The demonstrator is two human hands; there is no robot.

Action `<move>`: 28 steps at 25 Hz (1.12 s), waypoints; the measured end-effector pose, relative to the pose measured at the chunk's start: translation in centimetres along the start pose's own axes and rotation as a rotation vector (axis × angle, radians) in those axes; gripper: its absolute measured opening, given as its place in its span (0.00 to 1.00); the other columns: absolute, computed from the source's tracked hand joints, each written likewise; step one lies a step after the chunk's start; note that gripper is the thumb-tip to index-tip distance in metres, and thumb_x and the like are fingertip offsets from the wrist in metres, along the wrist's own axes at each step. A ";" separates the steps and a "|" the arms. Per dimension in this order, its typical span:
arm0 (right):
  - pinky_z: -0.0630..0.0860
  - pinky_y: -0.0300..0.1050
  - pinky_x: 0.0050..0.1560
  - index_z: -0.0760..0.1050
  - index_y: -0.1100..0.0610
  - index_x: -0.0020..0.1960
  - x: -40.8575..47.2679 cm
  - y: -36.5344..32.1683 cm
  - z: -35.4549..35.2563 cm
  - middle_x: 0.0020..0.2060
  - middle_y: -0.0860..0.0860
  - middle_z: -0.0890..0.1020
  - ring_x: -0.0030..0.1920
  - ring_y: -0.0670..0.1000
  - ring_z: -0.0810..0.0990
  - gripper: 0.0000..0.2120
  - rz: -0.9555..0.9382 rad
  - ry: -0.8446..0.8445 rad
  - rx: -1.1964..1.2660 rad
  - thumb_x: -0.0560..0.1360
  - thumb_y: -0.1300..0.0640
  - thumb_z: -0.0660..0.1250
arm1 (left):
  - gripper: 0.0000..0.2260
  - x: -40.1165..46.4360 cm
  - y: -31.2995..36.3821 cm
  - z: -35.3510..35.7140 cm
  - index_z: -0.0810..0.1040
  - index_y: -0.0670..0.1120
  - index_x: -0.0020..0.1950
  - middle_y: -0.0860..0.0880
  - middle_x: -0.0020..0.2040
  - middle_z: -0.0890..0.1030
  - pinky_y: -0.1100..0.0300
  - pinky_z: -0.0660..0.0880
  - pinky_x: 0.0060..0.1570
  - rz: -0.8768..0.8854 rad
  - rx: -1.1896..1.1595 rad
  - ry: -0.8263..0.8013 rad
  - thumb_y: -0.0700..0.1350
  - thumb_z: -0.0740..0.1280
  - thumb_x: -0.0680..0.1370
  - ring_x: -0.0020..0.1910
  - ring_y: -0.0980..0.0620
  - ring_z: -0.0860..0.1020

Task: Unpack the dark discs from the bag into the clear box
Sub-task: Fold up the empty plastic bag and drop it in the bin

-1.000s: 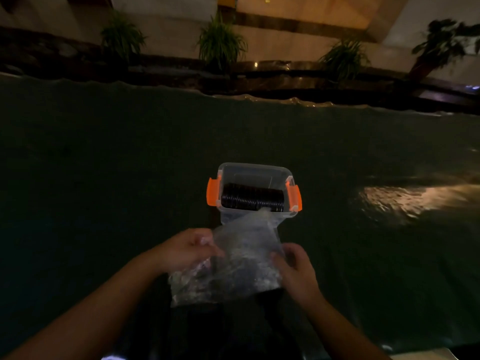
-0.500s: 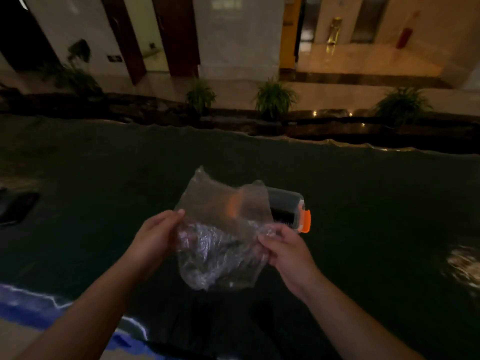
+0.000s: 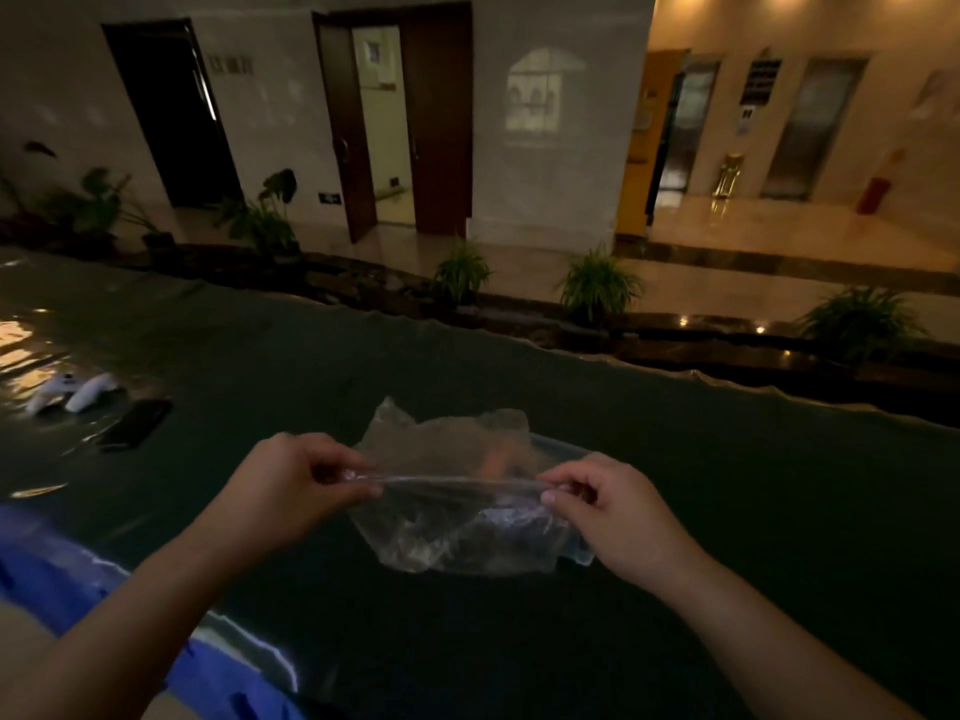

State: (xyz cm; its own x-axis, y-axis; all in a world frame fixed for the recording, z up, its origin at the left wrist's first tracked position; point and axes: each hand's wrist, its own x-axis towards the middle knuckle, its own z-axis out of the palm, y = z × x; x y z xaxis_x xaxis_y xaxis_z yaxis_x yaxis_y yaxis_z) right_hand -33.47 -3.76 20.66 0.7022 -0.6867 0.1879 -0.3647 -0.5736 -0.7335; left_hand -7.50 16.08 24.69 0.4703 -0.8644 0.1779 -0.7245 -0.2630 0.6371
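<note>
A crumpled clear plastic bag point(image 3: 447, 517) hangs stretched between both hands above the dark table. My left hand point(image 3: 291, 485) pinches its left edge and my right hand point(image 3: 608, 506) pinches its right edge. The clear box point(image 3: 558, 445) with orange latches sits right behind the bag, mostly hidden; only its far rim and an orange blur through the plastic show. The dark discs are not clearly visible; I cannot tell whether any are in the bag.
The dark cloth-covered table point(image 3: 727, 511) spreads all around. A black phone point(image 3: 136, 431) and two white controllers point(image 3: 72, 392) lie at the far left. A blue object point(image 3: 104, 615) sits at the near left edge. Potted plants point(image 3: 597, 285) stand beyond the far edge.
The bag has been lifted off the box's edge and pulled flat between both hands. The camera view has tilted upward, showing the wall and doors.
</note>
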 end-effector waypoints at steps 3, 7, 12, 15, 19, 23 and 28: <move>0.78 0.39 0.50 0.78 0.38 0.45 0.5 -1.5 -1.6 0.53 0.36 0.74 0.52 0.38 0.77 0.04 -0.037 0.006 -0.091 0.77 0.46 0.70 | 0.08 0.6 -0.2 -2.1 0.83 0.66 0.42 0.58 0.50 0.78 0.64 0.76 0.41 0.037 0.074 -0.058 0.52 0.76 0.71 0.48 0.63 0.78; 0.79 0.39 0.46 0.77 0.38 0.47 2.8 -6.0 -3.7 0.49 0.37 0.81 0.50 0.39 0.81 0.04 -0.126 -0.134 -0.044 0.80 0.45 0.66 | 0.10 2.5 0.9 -4.1 0.80 0.67 0.51 0.61 0.59 0.79 0.54 0.79 0.56 0.026 -0.038 -0.424 0.55 0.76 0.73 0.58 0.61 0.79; 0.81 0.38 0.42 0.82 0.44 0.49 7.5 -13.1 -3.8 0.40 0.42 0.85 0.41 0.42 0.84 0.02 -0.223 -0.241 0.044 0.80 0.49 0.70 | 0.15 4.9 3.9 -3.1 0.83 0.57 0.58 0.54 0.59 0.84 0.48 0.75 0.62 0.044 -0.372 -0.672 0.52 0.77 0.72 0.59 0.54 0.82; 0.81 0.40 0.43 0.83 0.44 0.52 9.7 -15.6 -3.5 0.40 0.43 0.86 0.41 0.43 0.85 0.05 -0.176 -0.203 0.139 0.78 0.45 0.71 | 0.10 5.8 3.4 -2.9 0.86 0.50 0.55 0.50 0.58 0.85 0.47 0.76 0.62 0.022 -0.509 -0.617 0.48 0.75 0.75 0.59 0.51 0.83; 0.80 0.54 0.57 0.82 0.46 0.61 11.0 -15.3 -3.8 0.50 0.48 0.88 0.51 0.50 0.87 0.24 -0.001 -0.015 0.477 0.73 0.32 0.67 | 0.12 7.3 2.6 -4.3 0.87 0.46 0.55 0.47 0.56 0.86 0.47 0.80 0.56 -0.045 -0.773 -0.432 0.47 0.77 0.73 0.56 0.47 0.84; 0.79 0.59 0.60 0.79 0.59 0.64 11.0 -13.8 -2.6 0.54 0.60 0.87 0.55 0.60 0.86 0.40 0.152 -0.001 0.807 0.68 0.27 0.70 | 0.14 9.3 3.1 -5.6 0.85 0.40 0.56 0.41 0.55 0.86 0.42 0.80 0.56 -0.098 -0.984 -0.273 0.42 0.78 0.72 0.55 0.42 0.85; 0.82 0.57 0.57 0.83 0.52 0.62 10.5 -15.5 -0.6 0.56 0.55 0.87 0.57 0.57 0.86 0.24 0.108 -0.131 0.734 0.73 0.38 0.75 | 0.15 11.2 4.8 -6.6 0.85 0.39 0.54 0.41 0.52 0.87 0.47 0.82 0.52 -0.042 -0.974 -0.168 0.42 0.79 0.70 0.52 0.43 0.86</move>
State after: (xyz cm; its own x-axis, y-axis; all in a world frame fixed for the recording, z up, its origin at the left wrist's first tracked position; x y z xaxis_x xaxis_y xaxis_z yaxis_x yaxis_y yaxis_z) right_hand -20.85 -2.34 34.37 0.7696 -0.6369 0.0444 0.0330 -0.0296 -0.9990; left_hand -2.39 8.00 34.73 0.3540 -0.9318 0.0805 0.0579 0.1077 0.9925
